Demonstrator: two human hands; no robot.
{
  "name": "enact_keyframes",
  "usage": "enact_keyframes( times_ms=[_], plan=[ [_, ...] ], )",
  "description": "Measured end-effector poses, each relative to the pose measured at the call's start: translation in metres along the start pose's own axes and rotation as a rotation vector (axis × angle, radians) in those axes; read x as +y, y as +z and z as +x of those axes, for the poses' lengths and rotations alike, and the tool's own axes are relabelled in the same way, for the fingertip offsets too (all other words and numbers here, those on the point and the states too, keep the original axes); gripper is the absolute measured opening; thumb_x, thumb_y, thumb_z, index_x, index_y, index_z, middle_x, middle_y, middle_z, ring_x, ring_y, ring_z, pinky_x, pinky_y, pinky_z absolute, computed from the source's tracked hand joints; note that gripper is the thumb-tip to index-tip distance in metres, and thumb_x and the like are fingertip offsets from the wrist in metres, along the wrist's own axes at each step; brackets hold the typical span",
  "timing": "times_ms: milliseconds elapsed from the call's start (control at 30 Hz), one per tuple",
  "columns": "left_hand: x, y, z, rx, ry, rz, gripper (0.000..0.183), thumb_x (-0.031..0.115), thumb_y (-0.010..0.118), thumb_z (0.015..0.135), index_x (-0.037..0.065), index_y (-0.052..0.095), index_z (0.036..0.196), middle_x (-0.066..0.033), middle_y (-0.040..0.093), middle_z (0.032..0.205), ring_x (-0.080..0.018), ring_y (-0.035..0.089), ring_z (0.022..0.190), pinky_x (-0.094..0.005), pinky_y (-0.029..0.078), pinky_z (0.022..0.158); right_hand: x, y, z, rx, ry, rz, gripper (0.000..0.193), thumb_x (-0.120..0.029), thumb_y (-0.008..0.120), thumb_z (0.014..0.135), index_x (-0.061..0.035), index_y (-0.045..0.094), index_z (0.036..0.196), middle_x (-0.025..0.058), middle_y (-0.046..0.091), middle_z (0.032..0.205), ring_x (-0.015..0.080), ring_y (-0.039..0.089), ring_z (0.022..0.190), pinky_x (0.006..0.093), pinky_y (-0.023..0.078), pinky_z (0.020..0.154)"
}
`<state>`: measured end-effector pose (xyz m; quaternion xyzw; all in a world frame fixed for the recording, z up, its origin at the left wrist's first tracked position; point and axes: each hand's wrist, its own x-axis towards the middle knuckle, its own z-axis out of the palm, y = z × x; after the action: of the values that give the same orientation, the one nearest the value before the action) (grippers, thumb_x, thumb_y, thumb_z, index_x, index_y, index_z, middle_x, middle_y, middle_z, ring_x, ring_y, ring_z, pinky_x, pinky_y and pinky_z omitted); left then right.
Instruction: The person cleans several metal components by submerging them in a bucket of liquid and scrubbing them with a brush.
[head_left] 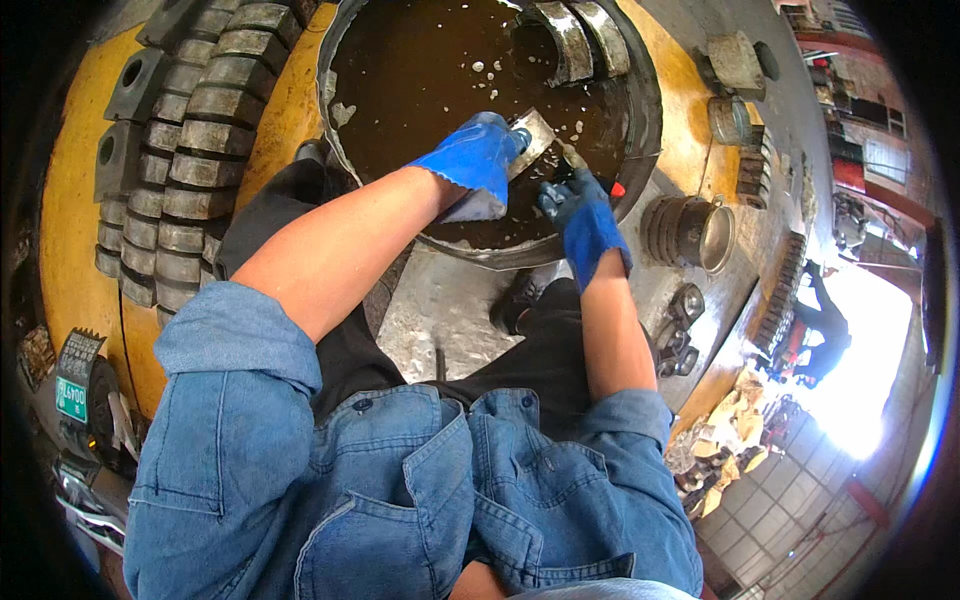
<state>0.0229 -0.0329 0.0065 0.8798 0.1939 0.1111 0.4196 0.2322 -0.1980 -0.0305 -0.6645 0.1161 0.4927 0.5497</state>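
Note:
My left hand (pixel 478 165), in a blue rubber glove, is closed on a pale metal shell piece (pixel 534 141) above the brown liquid. My right hand (pixel 582 215), gloved in the same blue, is close beside it. Its fingers are wrapped round a slim tool (pixel 572 155) whose tip reaches toward the metal piece, and a red end (pixel 618 189) shows at the right of the glove. Just what kind of tool it is, I cannot make out. Under both hands stands a round metal tub (pixel 332 110) of murky liquid with pale specks floating on it.
Curved metal shells (pixel 606 38) rest at the tub's far right side. Rows of stacked shells (pixel 205 140) line the yellow surface at left. On the right stand a ringed metal cylinder (pixel 690 232) and more half-round parts (pixel 735 65). A person (pixel 825 325) is by the bright doorway.

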Motion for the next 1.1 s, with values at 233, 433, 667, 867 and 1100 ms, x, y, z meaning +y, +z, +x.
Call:
enact_keyframes(
  times_ms=[233,433,667,867,1100],
  plan=[
    [-0.004,0.01,0.003,0.067,-0.185,-0.228,0.038,0.031,0.067,0.096,-0.004,0.073,0.108,-0.0308,0.069,0.108,-0.0425,0.07,0.103,-0.048,0.053,0.088,0.015,0.028,-0.041,-0.223,0.113,-0.151,0.075,-0.061,0.05,0.108,-0.0074,0.041,0.159,0.0164,0.048,0.162,0.0379,0.055,0.138,0.0541,0.047,0.11],
    [0.031,-0.011,0.002,0.104,-0.499,-0.455,0.039,0.032,0.07,0.094,-0.004,0.073,0.109,-0.0317,0.069,0.109,-0.0435,0.07,0.104,-0.0484,0.054,0.089,0.028,0.057,-0.037,-0.339,0.001,0.02,0.058,-0.055,0.051,0.109,-0.0084,0.061,0.143,0.0133,0.067,0.14,0.0322,0.064,0.122,0.0498,0.051,0.105],
    [0.046,-0.01,-0.008,0.067,-0.465,-0.357,0.047,0.037,0.066,0.098,-0.004,0.072,0.121,-0.0308,0.071,0.116,-0.0455,0.068,0.115,-0.0494,0.053,0.097,0.032,0.067,-0.002,-0.153,0.112,0.263,0.055,-0.049,0.046,0.11,-0.0068,0.06,0.143,0.0164,0.064,0.146,0.0369,0.06,0.131,0.0557,0.045,0.117],
    [0.065,-0.009,0.005,-0.011,-0.719,-0.393,0.055,0.05,0.066,0.099,0.001,0.072,0.124,-0.0281,0.073,0.119,-0.0452,0.069,0.115,-0.0497,0.053,0.1,0.015,0.075,-0.051,-0.123,0.06,0.355,0.052,-0.045,0.042,0.113,-0.0059,0.057,0.144,0.0185,0.063,0.14,0.0353,0.061,0.125,0.0547,0.047,0.115],
    [0.099,-0.035,-0.009,-0.041,-0.643,-0.195,0.046,0.049,0.069,0.098,0.007,0.075,0.114,-0.0212,0.077,0.107,-0.0414,0.073,0.103,-0.0486,0.058,0.093,0.002,0.067,-0.085,-0.124,-0.121,0.157,0.048,-0.038,0.041,0.113,-0.0059,0.056,0.146,0.0162,0.065,0.134,0.0311,0.063,0.12,0.0452,0.052,0.109]
  ],
)
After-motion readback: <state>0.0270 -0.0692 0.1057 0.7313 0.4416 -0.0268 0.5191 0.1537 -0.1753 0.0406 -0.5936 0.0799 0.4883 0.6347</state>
